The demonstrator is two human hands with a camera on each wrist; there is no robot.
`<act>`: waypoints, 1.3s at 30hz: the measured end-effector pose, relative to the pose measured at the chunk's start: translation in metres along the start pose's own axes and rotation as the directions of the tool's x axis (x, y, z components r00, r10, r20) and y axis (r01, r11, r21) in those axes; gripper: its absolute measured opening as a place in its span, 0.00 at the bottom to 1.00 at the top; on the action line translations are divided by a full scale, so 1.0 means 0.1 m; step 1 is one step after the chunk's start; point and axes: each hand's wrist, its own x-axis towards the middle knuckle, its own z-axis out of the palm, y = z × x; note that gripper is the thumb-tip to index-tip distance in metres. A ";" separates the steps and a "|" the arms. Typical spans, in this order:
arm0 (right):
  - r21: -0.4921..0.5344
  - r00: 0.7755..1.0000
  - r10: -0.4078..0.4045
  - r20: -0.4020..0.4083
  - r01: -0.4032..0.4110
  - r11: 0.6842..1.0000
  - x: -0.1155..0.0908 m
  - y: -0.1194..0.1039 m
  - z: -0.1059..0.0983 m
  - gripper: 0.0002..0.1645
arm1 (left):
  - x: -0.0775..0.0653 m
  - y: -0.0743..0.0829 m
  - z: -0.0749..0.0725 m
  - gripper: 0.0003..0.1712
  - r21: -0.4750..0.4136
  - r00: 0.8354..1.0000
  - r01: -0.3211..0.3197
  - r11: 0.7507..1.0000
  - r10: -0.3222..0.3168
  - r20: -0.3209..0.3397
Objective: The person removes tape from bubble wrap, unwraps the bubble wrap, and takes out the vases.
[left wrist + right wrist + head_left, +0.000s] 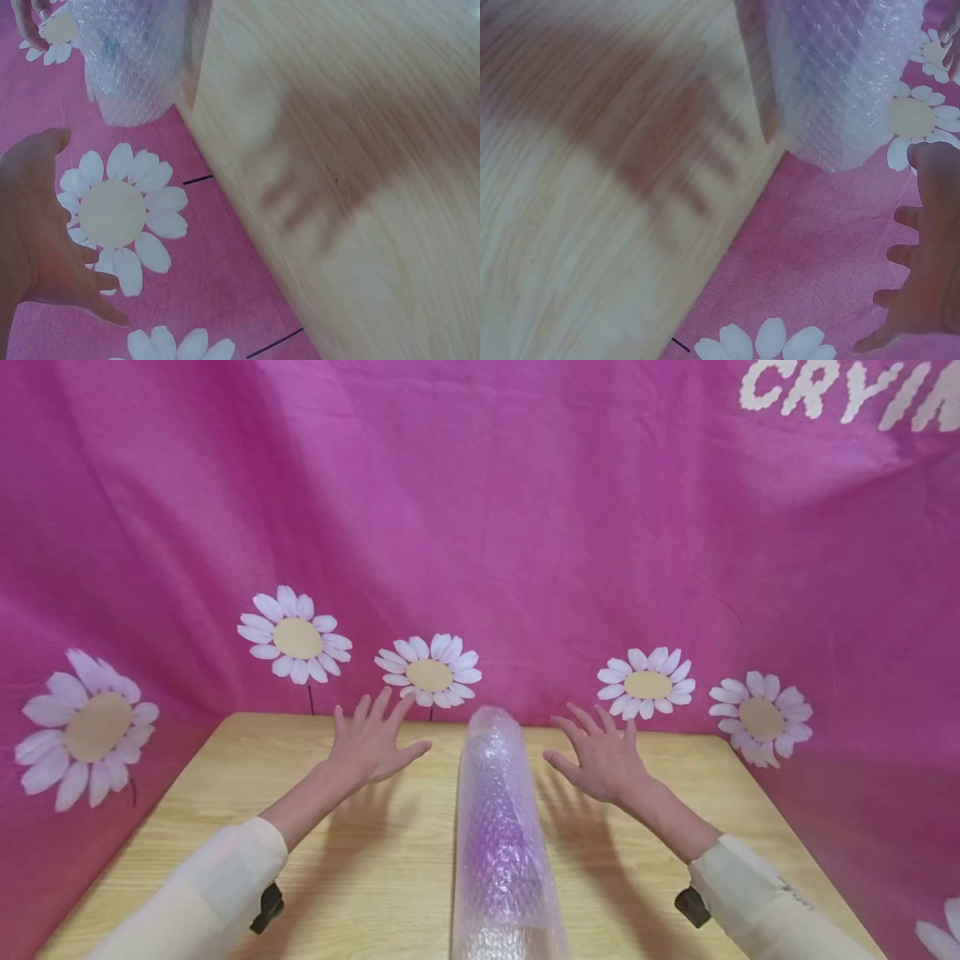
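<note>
A long bundle in clear bubble wrap (498, 835), purplish inside, lies lengthwise down the middle of the wooden table. What it encloses is blurred by the wrap. On its left my left hand (371, 743) hovers above the table with fingers spread, touching nothing. To the right of the bundle my right hand (600, 752) is likewise raised, fingers spread and apart from the wrap. In the left wrist view the bubble wrap (131, 64) shows beyond the left hand (45, 225). The right wrist view has the wrapped bundle (840, 82) beside the right hand (930, 255).
The light wooden table (300, 893) ends at a pink cloth backdrop (525, 527) printed with white daisies (297, 637). That cloth also rises along both sides. Shadows of both hands fall on the tabletop.
</note>
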 end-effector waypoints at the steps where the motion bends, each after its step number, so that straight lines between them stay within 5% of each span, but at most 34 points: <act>1: 0.004 1.000 -0.001 -0.003 0.001 1.000 -0.01 0.00 0.00 0.38 | -0.01 0.00 0.00 0.50 -0.009 1.000 0.002 1.000 -0.002 0.001; 18: 0.093 0.984 -0.133 -0.118 0.144 0.985 -0.19 0.02 0.07 0.33 | -0.19 0.09 0.08 0.50 -0.093 0.996 -0.084 0.992 0.083 -0.017; 30: 0.189 0.988 -0.135 -0.072 0.146 0.971 -0.27 -0.11 0.05 0.32 | -0.33 0.13 0.13 0.45 -0.114 0.991 -0.135 0.984 0.133 -0.031; 39: 0.223 0.988 -0.141 -0.057 0.151 0.963 -0.34 -0.17 0.07 0.31 | -0.37 0.22 0.15 0.45 -0.166 0.988 -0.147 0.975 0.152 0.016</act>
